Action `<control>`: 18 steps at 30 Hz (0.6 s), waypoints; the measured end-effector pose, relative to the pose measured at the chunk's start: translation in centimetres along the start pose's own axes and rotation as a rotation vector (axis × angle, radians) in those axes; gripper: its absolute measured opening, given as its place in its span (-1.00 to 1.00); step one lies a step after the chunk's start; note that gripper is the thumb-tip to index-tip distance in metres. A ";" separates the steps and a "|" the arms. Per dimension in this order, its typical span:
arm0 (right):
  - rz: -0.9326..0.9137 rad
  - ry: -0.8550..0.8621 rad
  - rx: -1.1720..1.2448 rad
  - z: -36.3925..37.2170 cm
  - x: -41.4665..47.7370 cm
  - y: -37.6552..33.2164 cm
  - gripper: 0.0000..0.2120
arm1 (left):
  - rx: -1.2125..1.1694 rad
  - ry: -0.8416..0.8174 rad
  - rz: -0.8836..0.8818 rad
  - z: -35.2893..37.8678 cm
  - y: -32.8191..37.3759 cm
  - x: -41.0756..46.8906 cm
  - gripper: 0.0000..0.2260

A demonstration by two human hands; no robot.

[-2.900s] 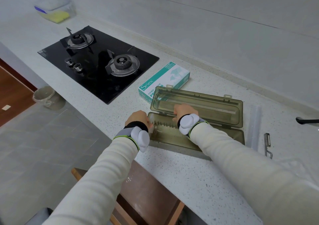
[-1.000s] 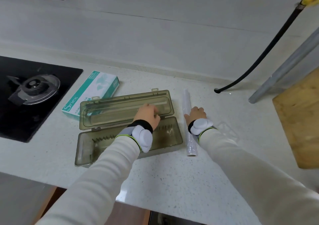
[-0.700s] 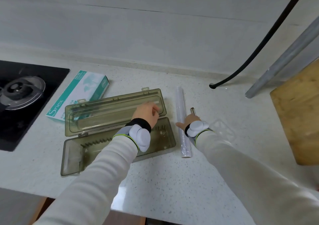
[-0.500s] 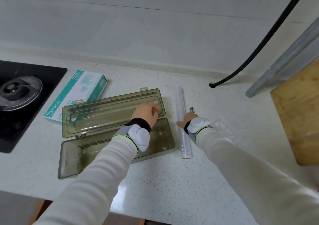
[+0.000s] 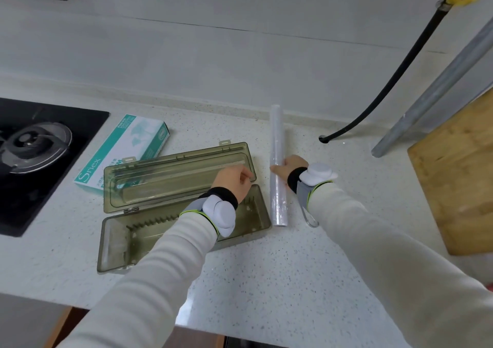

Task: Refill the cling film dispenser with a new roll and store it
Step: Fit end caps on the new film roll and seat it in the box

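Observation:
The olive translucent cling film dispenser (image 5: 149,238) lies open on the speckled counter, its lid (image 5: 170,179) folded back and its tray holding no roll. My left hand (image 5: 234,182) rests with curled fingers on the lid's right end. The new cling film roll (image 5: 277,139) lies just right of the dispenser, pointing toward the wall. My right hand (image 5: 286,167) grips the roll near its middle.
A green and white glove box (image 5: 125,150) lies behind the dispenser. The black gas hob (image 5: 40,147) is at the left. A wooden board (image 5: 458,171) sits at the right, a black hose (image 5: 373,107) and metal pipe (image 5: 432,99) behind. A peeler (image 5: 310,219) lies under my right wrist.
My right hand left the dispenser, moved right and closed around the roll's middle. My left hand shifted to the lid's right end. The view swung right, away from the hob.

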State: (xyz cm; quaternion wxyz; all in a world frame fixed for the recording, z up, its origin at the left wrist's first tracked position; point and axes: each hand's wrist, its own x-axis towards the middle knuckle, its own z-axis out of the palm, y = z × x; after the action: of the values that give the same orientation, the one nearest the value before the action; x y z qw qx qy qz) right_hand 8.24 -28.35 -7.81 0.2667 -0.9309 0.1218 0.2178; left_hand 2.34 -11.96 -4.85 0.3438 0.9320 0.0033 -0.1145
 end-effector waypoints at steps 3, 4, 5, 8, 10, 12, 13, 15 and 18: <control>-0.062 0.073 0.028 -1.3 -1.5 -1.5 -0.64 | -0.023 -0.012 0.006 -0.1 0.5 -1.0 -0.79; -0.073 0.080 0.041 -1.6 -1.7 -1.8 -0.63 | -0.031 -0.014 0.003 -0.1 0.6 -1.1 -0.79; -0.085 0.092 0.046 -2.0 -2.1 -2.2 -0.62 | -0.043 -0.012 0.006 -0.2 0.8 -1.3 -0.78; -0.112 0.112 0.070 -2.3 -3.9 -3.5 -0.62 | -0.072 0.002 0.020 -0.9 0.9 -2.6 -0.77; -0.132 0.086 0.124 -2.1 -4.6 -4.3 -0.64 | -0.118 0.007 0.010 -1.3 0.8 -3.1 -0.76; -0.147 0.031 0.203 -1.4 -5.7 -5.4 -0.60 | -0.164 0.009 -0.001 -2.2 0.3 -4.0 -0.74; -0.147 0.003 0.243 -1.2 -6.0 -5.6 -0.60 | -0.190 -0.007 -0.003 -2.3 0.2 -4.1 -0.72; -0.162 -0.068 0.305 -0.4 -6.9 -6.7 -0.69 | -0.293 -0.030 -0.036 -2.9 -0.4 -5.0 -0.68; -0.225 -0.175 0.300 0.8 -7.9 -7.8 -0.81 | -0.561 0.002 -0.151 -3.8 -1.4 -5.7 -0.65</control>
State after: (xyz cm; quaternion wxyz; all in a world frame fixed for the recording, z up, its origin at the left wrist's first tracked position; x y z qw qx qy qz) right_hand 3.78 -20.58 -1.24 0.4347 -0.8660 0.0245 0.2461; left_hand -2.58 -8.00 -1.72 0.5787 0.7977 0.1048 -0.1334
